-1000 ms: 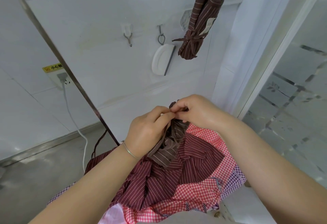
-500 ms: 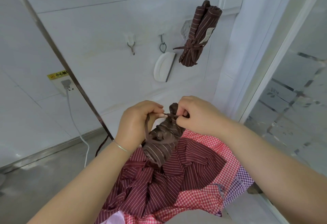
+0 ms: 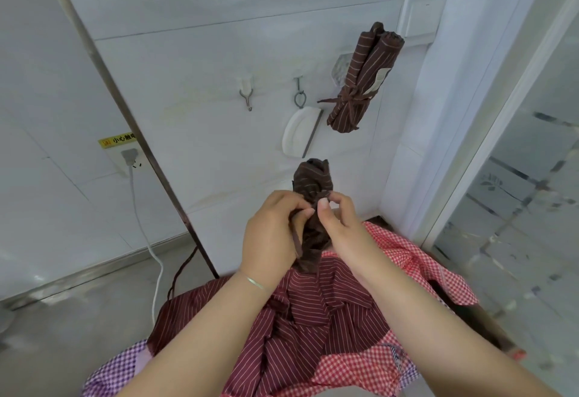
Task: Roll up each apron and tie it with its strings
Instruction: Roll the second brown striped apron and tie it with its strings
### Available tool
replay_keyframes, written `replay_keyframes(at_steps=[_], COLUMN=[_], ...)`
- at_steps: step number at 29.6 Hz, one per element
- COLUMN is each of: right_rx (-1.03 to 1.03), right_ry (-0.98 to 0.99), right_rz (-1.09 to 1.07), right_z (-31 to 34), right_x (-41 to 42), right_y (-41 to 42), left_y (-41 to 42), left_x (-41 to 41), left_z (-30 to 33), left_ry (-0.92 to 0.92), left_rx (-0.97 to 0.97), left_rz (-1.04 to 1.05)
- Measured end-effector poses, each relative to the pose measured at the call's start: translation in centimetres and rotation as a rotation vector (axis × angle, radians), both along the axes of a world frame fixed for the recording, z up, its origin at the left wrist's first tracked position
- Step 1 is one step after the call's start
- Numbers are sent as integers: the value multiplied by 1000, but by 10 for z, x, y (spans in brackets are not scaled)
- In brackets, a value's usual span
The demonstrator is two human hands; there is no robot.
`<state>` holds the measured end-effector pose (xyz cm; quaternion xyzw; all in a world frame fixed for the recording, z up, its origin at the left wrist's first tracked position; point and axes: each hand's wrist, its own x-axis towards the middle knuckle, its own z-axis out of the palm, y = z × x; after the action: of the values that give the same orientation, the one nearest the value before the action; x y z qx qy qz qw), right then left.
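Observation:
A rolled brown striped apron (image 3: 312, 182) stands upright between my hands, raised in front of the wall. My left hand (image 3: 272, 233) grips the roll's left side, with a brown string hanging down beside its fingers. My right hand (image 3: 336, 218) pinches the string at the roll's middle between thumb and fingers. A second brown striped apron (image 3: 363, 78), rolled and tied with its strings, hangs on the wall at the upper right. Below my arms lie loose aprons: a maroon striped one (image 3: 316, 327), a red checked one (image 3: 404, 255) and a purple checked one (image 3: 116, 371).
Two wall hooks (image 3: 247, 95) and a white scraper (image 3: 300, 131) hang on the white wall. A slanted metal pole (image 3: 125, 108) crosses at the left. A plug and white cable (image 3: 138, 208) run down from a socket. A glass door (image 3: 517, 177) stands at the right.
The brown roll has been lifted from the pile and turned upright. Both hands rose with it, and the pinch on the string shifted to the roll's middle.

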<state>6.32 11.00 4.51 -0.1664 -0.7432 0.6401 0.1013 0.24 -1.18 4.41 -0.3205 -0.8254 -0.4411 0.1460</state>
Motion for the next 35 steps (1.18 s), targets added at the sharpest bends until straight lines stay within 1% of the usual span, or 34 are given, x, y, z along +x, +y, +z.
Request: replay_keyframes(at_steps=[1,2,3,4,5,7,8,12,15,18,21,24,26,28,30,33,34,35], right_rx=[-175,-360,-532,-649,-726,-833,-866,-901,-890,-878,-749,-667,-609,-547,-488,-368,-300,-228], right_ry=[34,75,118,143,154,159,156,200,206,203,224,258,294,321,338,366,387,416], right_rz=[-18,-32,-37,-37,-25,13,31,99,159,165,170,154,132,122,127,134,127,118], right_z=[3,3,4,6,9,16,20,27,30,29,26,30,41,51,62,76,81,87], right_x=[0,1,2,3,4,6,7,8,9,9,7,2,-5,-11,-17,-30,-34,-39], right_y=[-2,-3,-3,-1,1,3,4,6,6,5,5,3,3,4,4,4,4,4], left_y=[0,1,3,4,4,1,0,-6,-10,-14,-17,-16,-17,-18,-18,-18,-18,-18], left_x=[3,8,12,14,15,13,12,15,12,5,-3,-15,-25,-35,-41,-51,-55,-64], left_z=[6,12,17,21,23,24,23,23,27,31,33,42,55,68,74,85,89,97], left_ry=[25,-28,-134,-220,-256,-237,-222,-165,-52,92,241,453,560,604,558,269,197,174], left_rx=[36,97,170,240,299,353,347,333,322,218,74,-52,-88,-122,-112,59,91,86], left_rz=[-38,-80,-116,-129,-114,-35,-5,-1,-11,-29,-41,-70,-80,-84,-102,-186,-228,-266])
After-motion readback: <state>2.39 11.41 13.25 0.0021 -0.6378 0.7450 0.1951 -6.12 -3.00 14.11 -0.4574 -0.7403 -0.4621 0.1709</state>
